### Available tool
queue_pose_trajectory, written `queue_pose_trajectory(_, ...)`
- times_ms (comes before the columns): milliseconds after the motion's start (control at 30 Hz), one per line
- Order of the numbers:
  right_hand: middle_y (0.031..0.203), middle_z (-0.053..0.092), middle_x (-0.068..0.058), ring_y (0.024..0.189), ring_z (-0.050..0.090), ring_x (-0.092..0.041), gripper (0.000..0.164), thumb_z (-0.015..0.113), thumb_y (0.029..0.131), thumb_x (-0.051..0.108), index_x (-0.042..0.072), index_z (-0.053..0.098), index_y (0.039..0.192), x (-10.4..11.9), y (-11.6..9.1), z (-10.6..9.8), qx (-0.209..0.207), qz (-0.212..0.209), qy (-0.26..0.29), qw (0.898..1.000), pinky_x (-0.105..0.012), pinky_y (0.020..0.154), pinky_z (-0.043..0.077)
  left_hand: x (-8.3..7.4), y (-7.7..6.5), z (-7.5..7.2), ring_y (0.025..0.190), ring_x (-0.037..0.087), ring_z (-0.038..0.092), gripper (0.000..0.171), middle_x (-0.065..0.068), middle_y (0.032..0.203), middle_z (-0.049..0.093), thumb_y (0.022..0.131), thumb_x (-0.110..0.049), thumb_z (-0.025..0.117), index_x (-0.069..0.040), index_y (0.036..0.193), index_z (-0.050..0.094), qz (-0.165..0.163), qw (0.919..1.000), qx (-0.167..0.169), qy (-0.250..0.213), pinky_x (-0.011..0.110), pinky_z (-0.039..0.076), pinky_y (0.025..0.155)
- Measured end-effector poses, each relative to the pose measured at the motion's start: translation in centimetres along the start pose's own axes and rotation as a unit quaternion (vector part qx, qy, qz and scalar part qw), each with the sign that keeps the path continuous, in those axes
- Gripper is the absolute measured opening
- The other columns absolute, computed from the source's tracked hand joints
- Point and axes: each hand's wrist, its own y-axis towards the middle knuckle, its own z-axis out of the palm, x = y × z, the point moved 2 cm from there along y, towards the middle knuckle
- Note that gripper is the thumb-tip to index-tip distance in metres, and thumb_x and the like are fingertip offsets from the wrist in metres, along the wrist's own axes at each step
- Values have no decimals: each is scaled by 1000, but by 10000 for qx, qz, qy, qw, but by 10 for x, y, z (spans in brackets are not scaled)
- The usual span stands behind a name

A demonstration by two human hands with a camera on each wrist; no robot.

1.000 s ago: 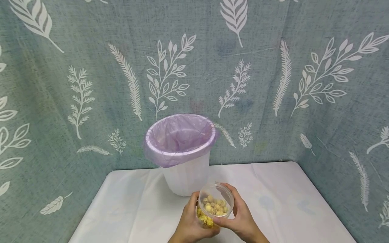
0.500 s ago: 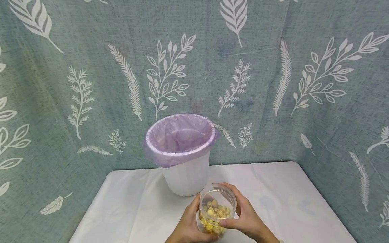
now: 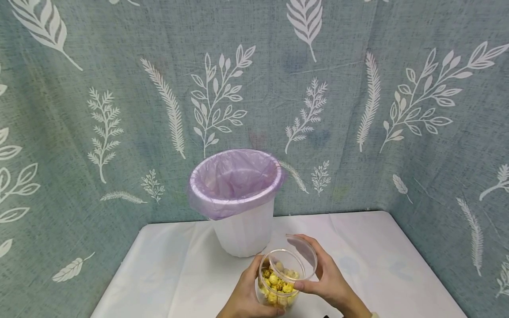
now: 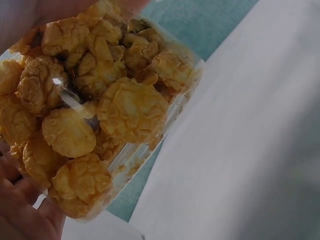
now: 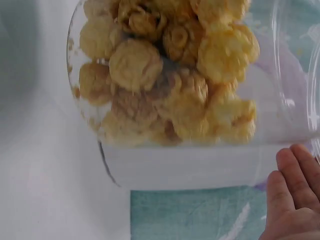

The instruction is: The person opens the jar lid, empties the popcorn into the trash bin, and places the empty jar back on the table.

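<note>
A clear plastic jar (image 3: 276, 297) part-filled with yellow-brown popcorn (image 3: 274, 279) stands low in the middle of the head view. My left hand (image 3: 244, 293) grips its side, thumb in front and fingers round the far side. In my right hand (image 3: 328, 282) is a clear round lid (image 3: 308, 254), pinched by its edge between thumb and fingers. The lid tilts up to the right, and its lower left part overlaps the jar's open mouth. Large popcorn pieces (image 4: 132, 107) show through the wall in the left wrist view. Fingertips (image 5: 285, 162) of my right hand appear beside the jar's mouth end in the right wrist view.
Behind the jar stands a white bin (image 3: 244, 232) lined with a purple bag (image 3: 238, 176) folded over its rim. A white cloth (image 3: 167, 265) covers the table. Green leaf-patterned fabric (image 3: 254, 110) hangs at the back and both sides.
My right hand has lifted the lid off the jar's mouth and moved it to the right, tilting it. The jar's round opening now shows. My left hand stays on the jar.
</note>
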Motion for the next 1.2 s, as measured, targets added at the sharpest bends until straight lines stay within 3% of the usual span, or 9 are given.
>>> queue_pose_trajectory(300, 150, 39, -22, 135, 40, -35, 85, 76, 79, -7, 7, 33, 151, -1, -5, -22, -474, 229, -538, 9972, -24, 107, 39, 0, -2, -1, 123, 23, 55, 97, 0, 136, 57, 63, -26, 95, -21, 143, 40, -547, 9984, -103, -128, 36, 41, 109)
queue_pose_trajectory(600, 146, 40, -27, 135, 40, -30, 81, 74, 79, -11, -3, 33, 148, -20, -16, -56, -965, 265, -1039, 9895, -18, 108, 34, -2, -4, -3, 122, 23, 55, 94, 1, 134, 56, 63, -26, 95, -27, 141, 42, -632, 9979, -155, -72, 35, 42, 107)
queue_pose_trajectory(733, 144, 43, -24, 135, 41, -25, 78, 75, 79, -9, -2, 36, 146, -36, -23, -71, -1305, 658, -1196, 9820, -14, 106, 33, -2, -4, -3, 123, 22, 55, 94, 0, 135, 56, 63, -27, 95, -27, 141, 42, -667, 9976, -172, -38, 35, 42, 107)
queue_pose_trajectory(900, 146, 45, -18, 137, 38, -32, 77, 78, 82, 2, 2, 36, 147, -55, -34, -88, -1585, 1311, -1439, 9680, -12, 105, 31, -3, -4, -3, 124, 22, 55, 95, 0, 135, 56, 64, -27, 94, -27, 142, 42, -651, 9977, -168, -64, 36, 42, 107)
queue_pose_trajectory(967, 147, 45, -17, 139, 36, -34, 78, 79, 83, 7, 5, 36, 147, -61, -38, -93, -1648, 1568, -1573, 9610, -17, 109, 31, -4, -4, -3, 124, 22, 54, 95, 0, 136, 56, 64, -26, 94, -27, 142, 42, -645, 9977, -173, -77, 36, 41, 108)
queue_pose_trajectory(1067, 148, 44, -17, 141, 35, -36, 79, 80, 84, 16, 5, 34, 147, -70, -43, -100, -1668, 1915, -1731, 9516, -36, 116, 29, -4, -4, -3, 125, 23, 54, 94, 0, 135, 56, 64, -26, 94, -26, 142, 42, -637, 9978, -173, -96, 36, 41, 108)
queue_pose_trajectory(1200, 150, 42, -19, 142, 32, -39, 81, 80, 84, 22, 5, 32, 147, -80, -49, -105, -1652, 2314, -1707, 9434, -54, 116, 23, -5, -4, -3, 125, 24, 53, 93, 1, 136, 56, 64, -24, 94, -26, 141, 43, -669, 9975, -165, -174, 36, 40, 109)
